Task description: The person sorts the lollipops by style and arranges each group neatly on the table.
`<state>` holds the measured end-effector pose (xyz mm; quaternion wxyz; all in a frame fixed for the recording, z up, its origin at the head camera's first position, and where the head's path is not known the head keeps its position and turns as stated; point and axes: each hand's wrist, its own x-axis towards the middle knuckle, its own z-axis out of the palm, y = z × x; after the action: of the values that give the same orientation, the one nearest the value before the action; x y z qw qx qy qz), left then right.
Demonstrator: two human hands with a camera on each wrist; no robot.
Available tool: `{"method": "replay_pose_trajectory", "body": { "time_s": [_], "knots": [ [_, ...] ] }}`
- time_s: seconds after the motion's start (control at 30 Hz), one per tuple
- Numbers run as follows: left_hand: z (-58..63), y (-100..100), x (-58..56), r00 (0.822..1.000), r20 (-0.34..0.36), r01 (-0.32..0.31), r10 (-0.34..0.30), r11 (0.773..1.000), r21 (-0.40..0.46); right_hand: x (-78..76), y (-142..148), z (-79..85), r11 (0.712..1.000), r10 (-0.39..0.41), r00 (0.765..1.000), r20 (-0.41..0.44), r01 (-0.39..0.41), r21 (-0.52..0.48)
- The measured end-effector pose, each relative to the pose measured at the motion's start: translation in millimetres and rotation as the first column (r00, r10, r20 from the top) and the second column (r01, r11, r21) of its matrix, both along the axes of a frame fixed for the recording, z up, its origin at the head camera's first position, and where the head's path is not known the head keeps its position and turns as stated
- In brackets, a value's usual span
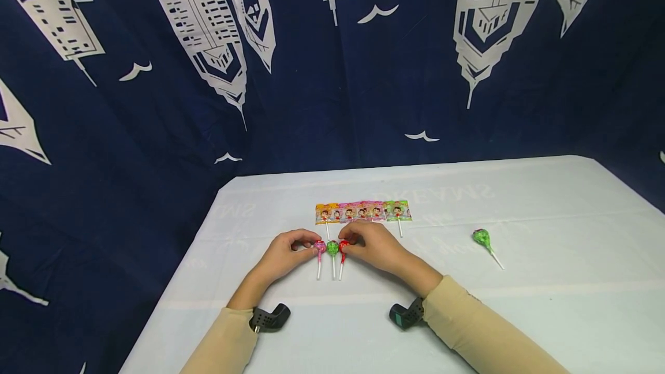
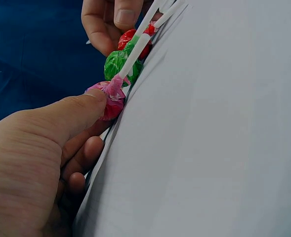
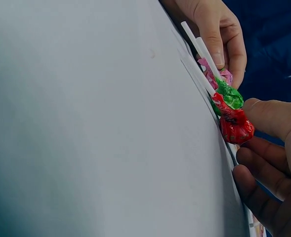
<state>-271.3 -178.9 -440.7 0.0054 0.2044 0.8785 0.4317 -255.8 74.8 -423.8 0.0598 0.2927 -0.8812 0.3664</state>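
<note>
Three ball lollipops lie side by side on the white table, sticks toward me. My left hand [image 1: 283,257] pinches the head of the pink lollipop [image 2: 113,101] between thumb and fingers. At the other end, the red lollipop [image 3: 236,127] has its head between the thumb and fingers of my right hand [image 1: 379,247]. Between them lies the green lollipop [image 1: 333,249], its wrapped head close against its neighbours. In the right wrist view, my right thumb partly overlaps the border of the green and red heads.
Behind the hands runs a row of flat-wrapped lollipops, with an orange packet [image 1: 326,213], pink packets [image 1: 349,212] and a green packet [image 1: 398,210]. Another green lollipop [image 1: 482,238] lies apart at the right. The white table [image 1: 571,247] ends at a dark blue printed curtain [image 1: 332,103].
</note>
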Motion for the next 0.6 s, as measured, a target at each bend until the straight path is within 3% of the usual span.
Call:
{"method": "replay_pose_trajectory", "body": {
  "time_s": [0.2, 0.43, 0.6],
  "knots": [
    [-0.4, -1, -0.2, 1.0, 0.001, 0.001, -0.001, 1.0, 0.0, 2.1, 0, 3.2, 1.0, -0.002, 1.0, -0.004, 0.002, 0.014],
    [-2.3, -1, -1.1, 1.0, -0.001, 0.007, -0.007, 1.0, 0.012, 6.3, 3, 8.1, 1.0, -0.009, 0.998, -0.063, 0.01, 0.019],
    [-2.7, -2, -2.3, 1.0, 0.0, 0.016, -0.016, 1.0, 0.008, 10.6, 8, 15.0, 0.999, -0.031, 0.998, -0.046, 0.032, 0.009]
  ]
}}
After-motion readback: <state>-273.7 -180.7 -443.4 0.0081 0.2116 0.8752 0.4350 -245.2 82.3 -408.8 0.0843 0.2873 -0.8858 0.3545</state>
